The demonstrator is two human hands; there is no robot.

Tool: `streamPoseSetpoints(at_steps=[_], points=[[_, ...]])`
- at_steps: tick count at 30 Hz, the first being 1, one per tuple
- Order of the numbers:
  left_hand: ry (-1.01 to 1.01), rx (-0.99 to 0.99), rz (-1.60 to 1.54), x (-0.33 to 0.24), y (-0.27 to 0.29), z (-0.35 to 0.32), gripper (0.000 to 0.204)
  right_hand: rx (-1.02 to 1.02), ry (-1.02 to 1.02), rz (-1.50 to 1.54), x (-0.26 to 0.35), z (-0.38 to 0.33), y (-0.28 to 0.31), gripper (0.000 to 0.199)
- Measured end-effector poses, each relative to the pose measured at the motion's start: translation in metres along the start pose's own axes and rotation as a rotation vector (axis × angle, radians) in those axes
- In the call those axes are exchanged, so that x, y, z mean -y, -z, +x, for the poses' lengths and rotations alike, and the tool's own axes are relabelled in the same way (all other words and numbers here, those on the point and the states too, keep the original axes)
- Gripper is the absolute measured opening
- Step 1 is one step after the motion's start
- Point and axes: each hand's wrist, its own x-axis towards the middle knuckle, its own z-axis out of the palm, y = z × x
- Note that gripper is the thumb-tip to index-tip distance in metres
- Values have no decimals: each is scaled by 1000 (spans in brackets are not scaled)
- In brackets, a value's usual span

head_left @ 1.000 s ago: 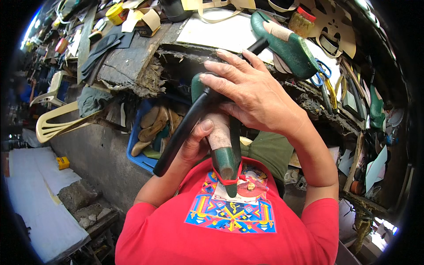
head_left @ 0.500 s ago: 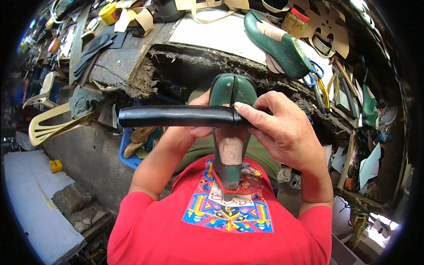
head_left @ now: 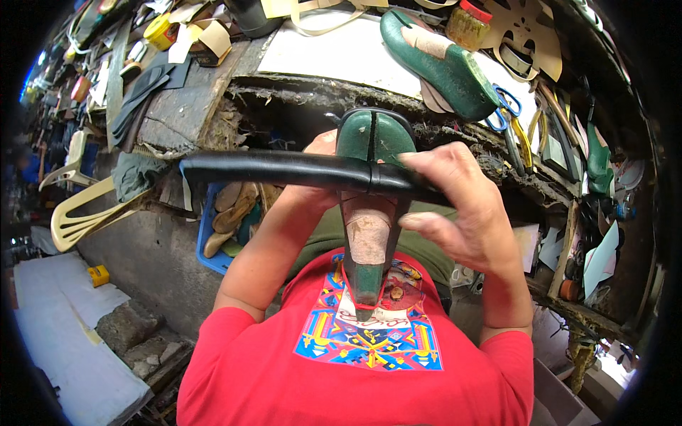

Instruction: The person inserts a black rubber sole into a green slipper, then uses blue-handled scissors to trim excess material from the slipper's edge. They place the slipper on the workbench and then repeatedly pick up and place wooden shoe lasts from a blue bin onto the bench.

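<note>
**Green shoe last with black strap, held over lap**

Head view: green wooden shoe last (head_left: 371,213), toe against the red shirt (head_left: 355,369). Black leather strap (head_left: 284,170) laid across it. Right hand (head_left: 462,206) fingers pinch strap; left hand (head_left: 320,192) mostly hidden, grip cannot be told. Cluttered table (head_left: 341,57) beyond.

Worn wooden workbench (head_left: 177,113), ragged crumbling front edge, runs across top of frame, upper left to right.
On it:
- white flat sheet (head_left: 341,53), top centre
- green shoe last w/ tan tape patch (head_left: 437,60), upper right of centre, lying on the sheet
- blue-handled scissors (head_left: 506,106), just beside the last's heel
- yellow-lidded jar (head_left: 158,30), upper left
- dark flat sole pcs (head_left: 145,89), upper left
- tan cut-out patterns (head_left: 526,28), top right
</note>
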Motion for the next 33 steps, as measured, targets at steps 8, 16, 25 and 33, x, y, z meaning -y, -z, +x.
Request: streamPoseSetpoints(at_steps=[8, 16, 25, 33], points=[[269, -75, -28, -24, 2, -4, 29, 423, -333, 423, -25, -8, 20, 38], [266, 161, 357, -38, 18, 4, 40, 558, -97, 672, -57, 13, 6, 40], [658, 800, 103, -127, 71, 1, 68, 595, -20, 766, -64, 20, -1, 39], [592, 341, -146, -53, 57, -69, 66, 534, -351, 1119, -91, -30, -21, 49]])
